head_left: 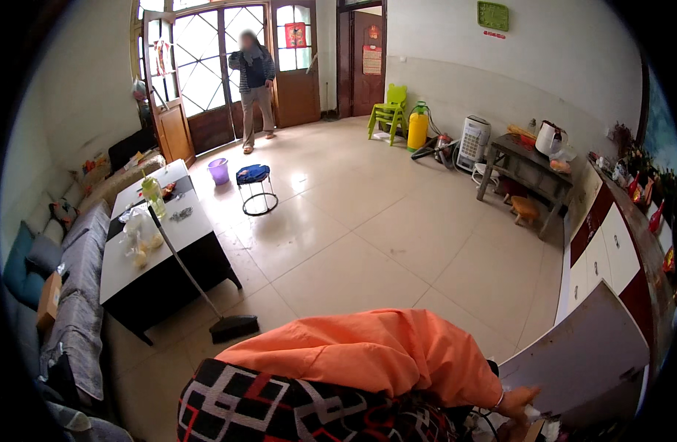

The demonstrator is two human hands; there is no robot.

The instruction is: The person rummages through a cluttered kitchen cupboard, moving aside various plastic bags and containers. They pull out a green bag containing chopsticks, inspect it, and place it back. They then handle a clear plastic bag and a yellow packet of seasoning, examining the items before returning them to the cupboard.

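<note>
An orange sleeve stretches across the front of my body to the lower right, and my left hand point(517, 401) comes out of its cuff. Its fingers are bent together by a small white thing point(531, 412), too blurred to name. Just below, a patch of skin looks like my right hand point(511, 429); its fingers are hidden at the picture's lower edge. Both are beside a pale tilted panel point(574, 353), which looks like an open cabinet door. Dark cords point(487, 421) and small boxy items lie close to the hands.
A long cabinet point(600, 254) lines the right wall. Leftward, a broom point(234, 328) leans on a low table point(198, 239) beside a grey sofa point(77, 295). Farther off are a round stool point(256, 188), a purple bucket point(218, 171), and a person point(254, 85) by the doors.
</note>
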